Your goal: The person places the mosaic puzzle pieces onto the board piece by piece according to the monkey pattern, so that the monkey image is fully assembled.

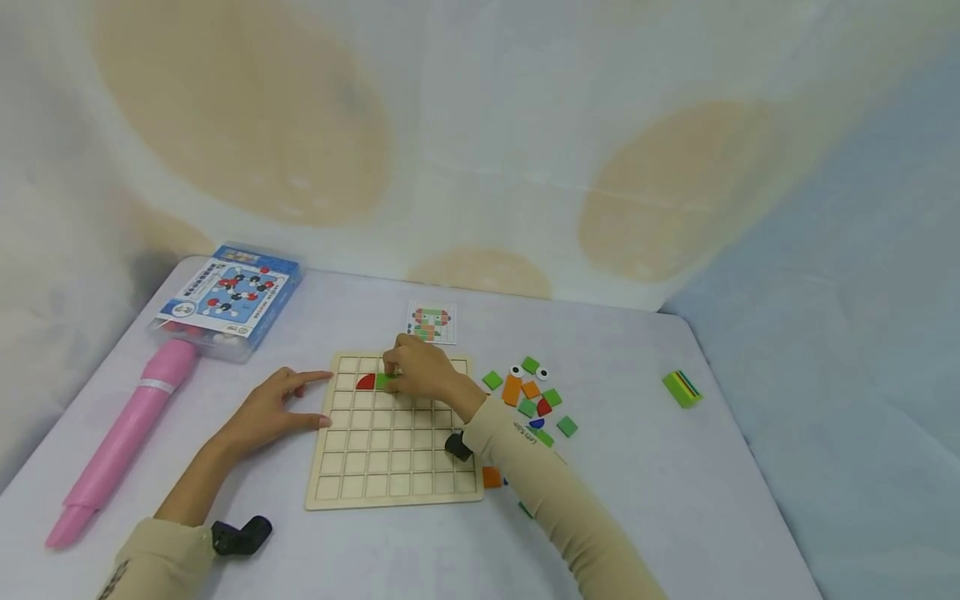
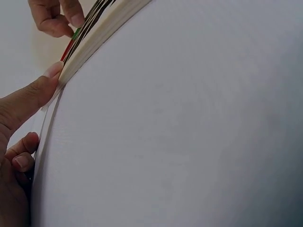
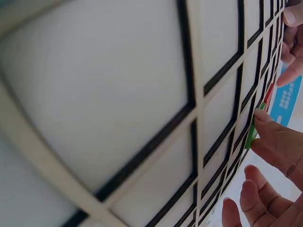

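A wooden grid board (image 1: 386, 486) lies on the table. In its second row from the back sit a red quarter-round tile (image 1: 365, 382) and, touching its right side, a green square tile (image 1: 382, 382). My right hand (image 1: 422, 367) is over the back of the board; in the right wrist view its thumb and forefinger pinch a green tile (image 3: 251, 135) at the grid, while the other fingers curl loosely. My left hand (image 1: 273, 406) lies at the board's left edge, thumb and forefinger spread apart with their tips touching the rim.
A pattern card (image 1: 432, 323) lies behind the board. Loose coloured tiles (image 1: 512, 389) are scattered to its right, partly under my right sleeve. A green stack (image 1: 682, 389) sits far right. On the left are a boxed molecule set (image 1: 232, 300) and a pink tube (image 1: 123, 437).
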`<state>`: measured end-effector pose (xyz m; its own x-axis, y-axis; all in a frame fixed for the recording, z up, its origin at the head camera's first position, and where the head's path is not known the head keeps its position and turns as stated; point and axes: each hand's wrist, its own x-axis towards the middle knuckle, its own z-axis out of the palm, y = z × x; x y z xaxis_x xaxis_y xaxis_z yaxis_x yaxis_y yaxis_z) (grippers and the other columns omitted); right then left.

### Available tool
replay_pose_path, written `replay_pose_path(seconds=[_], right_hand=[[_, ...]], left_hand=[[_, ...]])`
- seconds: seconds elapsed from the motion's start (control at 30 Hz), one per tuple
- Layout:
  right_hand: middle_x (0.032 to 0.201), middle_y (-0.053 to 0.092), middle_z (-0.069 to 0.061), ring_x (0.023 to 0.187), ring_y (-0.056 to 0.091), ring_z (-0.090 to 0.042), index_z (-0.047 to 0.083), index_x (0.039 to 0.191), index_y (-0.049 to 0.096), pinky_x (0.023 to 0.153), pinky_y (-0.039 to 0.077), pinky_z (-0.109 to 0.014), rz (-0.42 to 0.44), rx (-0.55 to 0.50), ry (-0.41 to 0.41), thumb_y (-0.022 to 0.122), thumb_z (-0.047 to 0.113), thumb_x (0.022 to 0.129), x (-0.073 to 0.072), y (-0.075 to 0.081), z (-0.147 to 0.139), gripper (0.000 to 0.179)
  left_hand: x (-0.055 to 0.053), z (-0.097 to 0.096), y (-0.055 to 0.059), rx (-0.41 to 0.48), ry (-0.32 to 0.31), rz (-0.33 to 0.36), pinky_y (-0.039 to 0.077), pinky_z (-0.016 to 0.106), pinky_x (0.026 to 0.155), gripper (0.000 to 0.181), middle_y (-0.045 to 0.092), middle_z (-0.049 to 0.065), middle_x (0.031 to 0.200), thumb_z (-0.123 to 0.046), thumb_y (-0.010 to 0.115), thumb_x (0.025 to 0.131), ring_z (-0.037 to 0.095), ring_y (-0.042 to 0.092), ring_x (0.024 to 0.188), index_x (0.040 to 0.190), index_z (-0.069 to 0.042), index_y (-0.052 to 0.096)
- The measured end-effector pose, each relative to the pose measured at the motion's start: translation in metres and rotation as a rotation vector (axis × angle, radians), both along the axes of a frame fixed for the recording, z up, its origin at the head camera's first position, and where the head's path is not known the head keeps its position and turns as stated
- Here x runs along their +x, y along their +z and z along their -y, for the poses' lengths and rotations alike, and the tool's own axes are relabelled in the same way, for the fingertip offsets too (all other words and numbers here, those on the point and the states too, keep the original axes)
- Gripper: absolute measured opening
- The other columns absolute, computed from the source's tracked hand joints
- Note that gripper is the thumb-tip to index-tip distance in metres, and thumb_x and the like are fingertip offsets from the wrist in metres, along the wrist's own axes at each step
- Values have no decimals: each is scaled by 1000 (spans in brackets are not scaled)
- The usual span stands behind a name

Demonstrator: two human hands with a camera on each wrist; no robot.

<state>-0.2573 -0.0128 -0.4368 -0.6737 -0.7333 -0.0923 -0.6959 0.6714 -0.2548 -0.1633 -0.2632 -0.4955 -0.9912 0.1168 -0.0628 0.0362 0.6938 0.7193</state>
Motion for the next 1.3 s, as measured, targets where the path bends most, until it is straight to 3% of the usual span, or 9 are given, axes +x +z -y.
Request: replay_pose_path(seconds=[0.13, 0.3, 0.4, 0.6, 0.8, 1.03, 1.3], right_hand=[[103, 57, 1, 87, 49, -10, 19, 95, 73, 67, 42, -20, -17, 12, -9, 76, 35, 87, 1, -1, -1, 19], [113, 56, -2, 94, 53, -14, 19, 114, 73, 73, 46, -25, -11, -21, -50, 74, 40, 89, -4, 2, -18, 33], [115, 56, -5, 100, 54, -18, 17, 118, 72, 78, 49, -30, -19, -71, -107, 74, 33, 90, -13, 6, -45, 32], [113, 58, -12, 102, 54, -24, 8, 113, 74, 86, 51, -38, -39, -60, -286, 75, 26, 89, -34, 10, -120, 29], [106, 59, -13, 97, 55, -26, 3, 107, 76, 86, 51, -40, -25, 0, -418, 78, 25, 86, -37, 4, -168, 31], [104, 58, -11, 97, 55, -24, 2, 104, 76, 87, 51, -38, 0, 26, -448, 78, 28, 85, -38, -4, -187, 32], [108, 58, -10, 99, 55, -26, 2, 96, 74, 84, 52, -39, -134, 30, -413, 79, 27, 82, -35, 8, -176, 30]], left_hand=[[1, 2, -2, -2, 6, 8, 31, 37, 73, 78, 41, 8, 98, -47, 83, 75, 23, 40, 90, 141, -17, 56], [3, 7, -8, -12, 6, -2, 31, 36, 72, 79, 41, 8, 97, -48, 83, 74, 22, 40, 88, 141, -17, 56], [5, 11, -11, -23, 7, -7, 32, 36, 73, 79, 41, 7, 97, -49, 83, 75, 22, 40, 88, 142, -17, 55], [11, 17, -8, -31, 23, 15, 32, 36, 74, 82, 41, 8, 99, -53, 82, 75, 23, 40, 92, 143, -17, 53], [14, 16, -3, -23, 25, 35, 32, 37, 74, 82, 41, 9, 101, -52, 81, 76, 24, 40, 94, 144, -17, 52], [8, 12, -5, -18, -6, 15, 32, 37, 73, 80, 40, 9, 99, -51, 81, 77, 23, 40, 92, 145, -18, 52], [1, 3, -1, -17, -30, 1, 32, 37, 74, 80, 41, 8, 98, -50, 81, 76, 24, 41, 91, 144, -17, 53]])
